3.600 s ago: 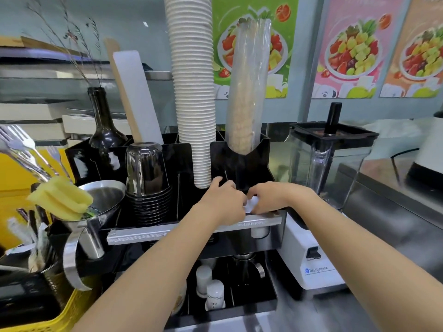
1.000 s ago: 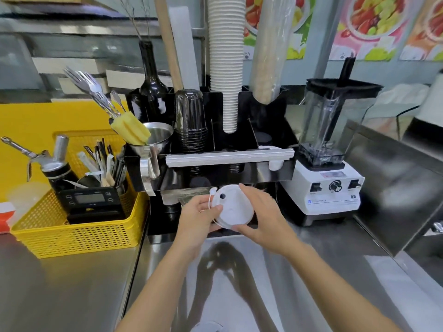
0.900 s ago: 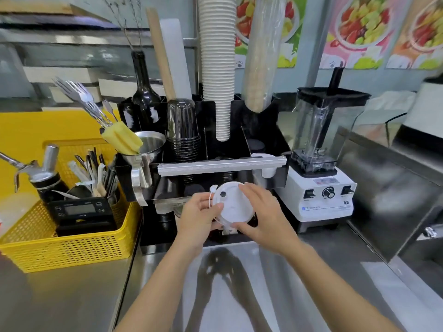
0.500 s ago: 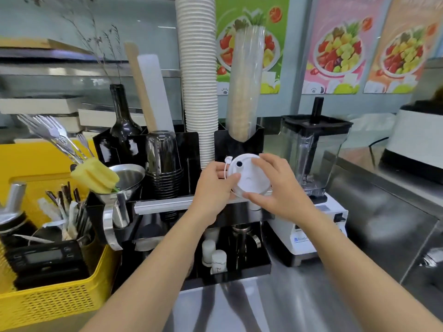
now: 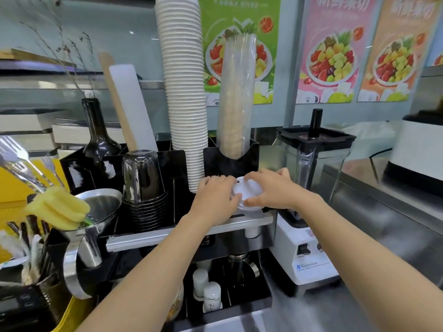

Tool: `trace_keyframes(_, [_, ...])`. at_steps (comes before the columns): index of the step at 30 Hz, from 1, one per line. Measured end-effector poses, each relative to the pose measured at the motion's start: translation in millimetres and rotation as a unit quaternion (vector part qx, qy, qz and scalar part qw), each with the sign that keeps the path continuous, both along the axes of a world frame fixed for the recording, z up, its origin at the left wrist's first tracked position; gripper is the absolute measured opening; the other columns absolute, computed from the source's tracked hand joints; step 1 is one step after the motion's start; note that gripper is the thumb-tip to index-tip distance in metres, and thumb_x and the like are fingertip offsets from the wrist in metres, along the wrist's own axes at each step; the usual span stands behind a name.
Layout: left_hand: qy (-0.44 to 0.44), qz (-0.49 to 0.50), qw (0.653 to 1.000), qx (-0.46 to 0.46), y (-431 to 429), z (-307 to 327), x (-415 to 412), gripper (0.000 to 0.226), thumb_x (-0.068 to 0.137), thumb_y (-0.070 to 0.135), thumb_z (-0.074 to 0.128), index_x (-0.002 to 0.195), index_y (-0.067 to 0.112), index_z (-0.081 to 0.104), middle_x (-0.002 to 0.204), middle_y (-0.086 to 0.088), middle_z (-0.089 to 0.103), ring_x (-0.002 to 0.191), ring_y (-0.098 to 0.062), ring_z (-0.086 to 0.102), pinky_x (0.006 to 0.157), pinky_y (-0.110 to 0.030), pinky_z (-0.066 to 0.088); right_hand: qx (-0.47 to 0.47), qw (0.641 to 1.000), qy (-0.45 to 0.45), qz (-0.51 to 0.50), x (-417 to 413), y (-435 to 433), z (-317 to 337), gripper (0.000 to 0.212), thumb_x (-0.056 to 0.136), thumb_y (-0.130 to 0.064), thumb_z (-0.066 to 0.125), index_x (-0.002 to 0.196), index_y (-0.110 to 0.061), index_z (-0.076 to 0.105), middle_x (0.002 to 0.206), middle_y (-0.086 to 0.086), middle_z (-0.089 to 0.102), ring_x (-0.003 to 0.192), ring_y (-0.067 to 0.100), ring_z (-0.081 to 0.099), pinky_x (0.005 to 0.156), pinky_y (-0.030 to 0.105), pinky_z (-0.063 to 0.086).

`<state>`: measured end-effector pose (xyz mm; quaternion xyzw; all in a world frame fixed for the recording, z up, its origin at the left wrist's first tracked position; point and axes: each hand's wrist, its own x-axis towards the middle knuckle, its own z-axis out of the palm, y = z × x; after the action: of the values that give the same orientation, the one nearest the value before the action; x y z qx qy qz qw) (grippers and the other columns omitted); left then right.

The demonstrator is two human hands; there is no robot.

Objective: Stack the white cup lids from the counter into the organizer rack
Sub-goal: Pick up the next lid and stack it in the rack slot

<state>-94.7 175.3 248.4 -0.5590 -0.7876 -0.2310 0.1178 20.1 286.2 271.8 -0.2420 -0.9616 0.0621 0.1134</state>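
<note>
1. left hand [image 5: 217, 200] and right hand [image 5: 272, 190] pinch a white cup lid [image 5: 247, 191] by its rim, fingers curled closed on it.
2. lid sits over the black organizer rack [image 5: 231, 161]'s front slot; likely light, thin, flexible, so rim edges suit.

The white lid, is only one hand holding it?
No, the left hand and right hand both grip the white lid.

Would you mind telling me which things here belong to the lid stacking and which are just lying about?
Part of the job:
white cup lid, held by the left hand and right hand
black organizer rack

Just lying about:
tall white cup stack
blender
dark bottle
metal funnel
yellow sponge
</note>
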Motion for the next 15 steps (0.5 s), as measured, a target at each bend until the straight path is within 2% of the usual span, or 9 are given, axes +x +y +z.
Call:
trace_keyframes(3, [0.049, -0.011, 0.998, -0.044, 4.2, -5.1, -5.0, 0.030, 0.094, 0.026, 0.041, 0.117, 0.015, 0.056, 0.108, -0.002, 0.065, 0.109, -0.020, 0.053, 0.114, -0.038, 0.015, -0.013, 0.999, -0.048, 0.004, -6.4, 4.9, -2.5, 0.056, 0.077, -0.052, 0.060, 0.124, -0.025, 0.046, 0.110, -0.002, 0.050, 0.100, 0.015, 0.042, 0.093, 0.038, 0.022])
trace_keyframes(5, [0.073, -0.017, 0.994, -0.079, 6.6, -8.5, -9.5, 0.029, 0.093, 0.024, 0.040, 0.113, 0.014, 0.058, 0.109, -0.003, 0.064, 0.115, -0.019, 0.049, 0.115, -0.040, 0.009, -0.029, 0.996, -0.087, 0.005, -10.4, 5.1, -2.2, 0.056, 0.077, -0.049, 0.061, 0.125, -0.024, 0.047, 0.109, -0.004, 0.049, 0.098, 0.016, 0.043, 0.093, 0.039, 0.025])
trace_keyframes(7, [0.084, -0.032, 0.989, -0.121, 8.5, -10.4, -12.1, 0.030, 0.092, 0.022, 0.038, 0.112, 0.014, 0.059, 0.113, -0.004, 0.062, 0.123, -0.018, 0.042, 0.115, -0.043, 0.008, -0.069, 0.989, -0.131, 0.008, -14.2, 3.7, -0.2, 0.054, 0.079, -0.042, 0.062, 0.127, -0.022, 0.046, 0.109, -0.004, 0.047, 0.096, 0.017, 0.045, 0.085, 0.033, 0.034])
trace_keyframes(11, [0.082, -0.041, 0.984, -0.155, 13.9, -10.8, -12.9, 0.032, 0.092, 0.019, 0.034, 0.106, 0.013, 0.062, 0.110, -0.009, 0.062, 0.116, -0.022, 0.045, 0.105, -0.040, 0.028, -0.097, 0.978, -0.183, 0.010, -24.5, 4.4, -0.5, 0.048, 0.082, -0.030, 0.060, 0.127, -0.019, 0.047, 0.117, 0.002, 0.052, 0.093, 0.020, 0.049, 0.071, 0.027, 0.038])
trace_keyframes(13, [0.073, -0.036, 0.982, -0.168, 16.1, -10.3, -12.0, 0.033, 0.092, 0.019, 0.034, 0.109, 0.012, 0.062, 0.111, -0.011, 0.061, 0.114, -0.023, 0.045, 0.100, -0.039, 0.033, -0.091, 0.975, -0.203, 0.013, -28.0, 4.4, -1.0, 0.046, 0.083, -0.027, 0.058, 0.127, -0.016, 0.048, 0.106, 0.001, 0.051, 0.085, 0.017, 0.047, 0.061, 0.023, 0.036])
trace_keyframes(15, [0.061, -0.028, 0.980, -0.185, 18.4, -9.3, -12.1, 0.034, 0.092, 0.021, 0.034, 0.113, 0.012, 0.061, 0.113, -0.011, 0.059, 0.114, -0.022, 0.044, 0.098, -0.039, 0.034, -0.088, 0.973, -0.213, 0.016, -30.5, 5.7, -2.0, 0.041, 0.084, -0.025, 0.059, 0.123, -0.013, 0.052, 0.098, 0.001, 0.052, 0.080, 0.018, 0.048, 0.058, 0.022, 0.036])
